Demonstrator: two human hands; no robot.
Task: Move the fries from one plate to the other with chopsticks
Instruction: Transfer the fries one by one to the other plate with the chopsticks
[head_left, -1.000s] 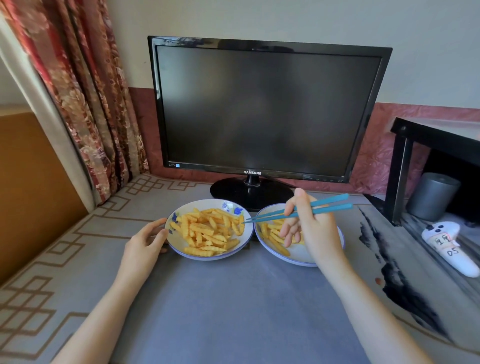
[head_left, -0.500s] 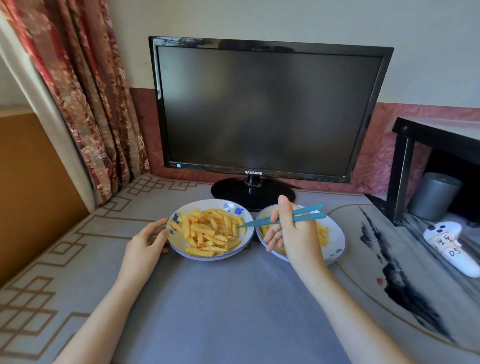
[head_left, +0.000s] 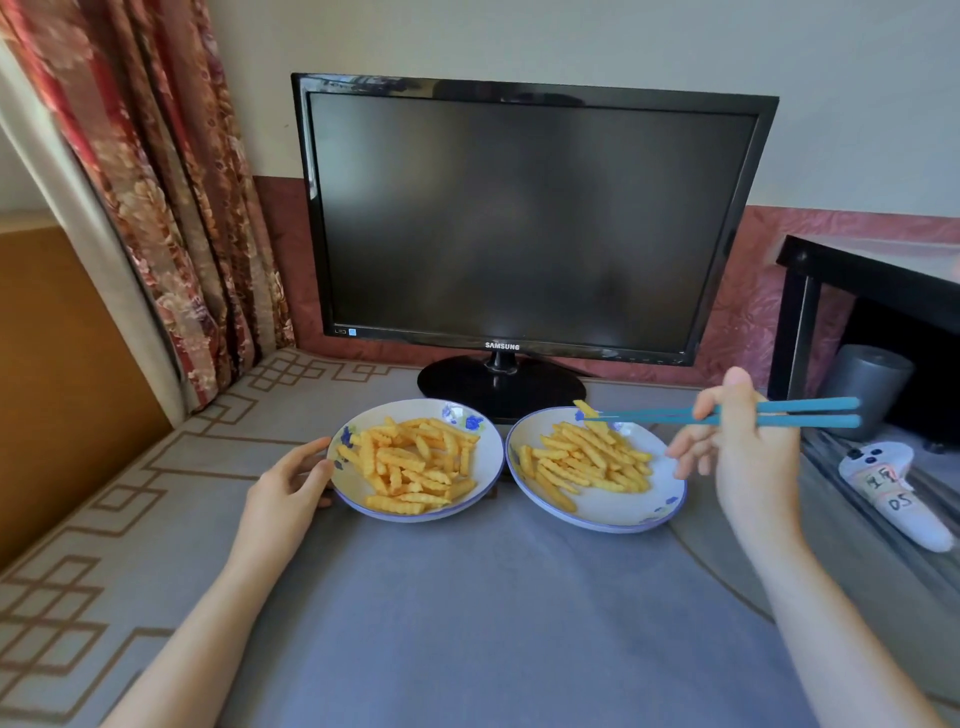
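Head view: two blue-rimmed plates side by side on the grey tabletop (head_left: 467, 623), rims nearly touching, just in front of the monitor (head_left: 530, 223). Left plate (head_left: 358, 499) heaped with crinkle fries (head_left: 415, 462); right plate (head_left: 670, 499) carrying a thinner, looser spread (head_left: 587, 460). Left hand (head_left: 288, 486) open, fingers resting against the left plate's rim, steadying rather than clamping. Right hand (head_left: 743, 447) closed around blue chopsticks (head_left: 675, 414), tips pinched on a single fry (head_left: 586, 409) above the far edge of the right plate, apparently clear of the pile, though hard to tell. Roughly mid-task by the look of it: larger share left of the pair, many more trips needed.
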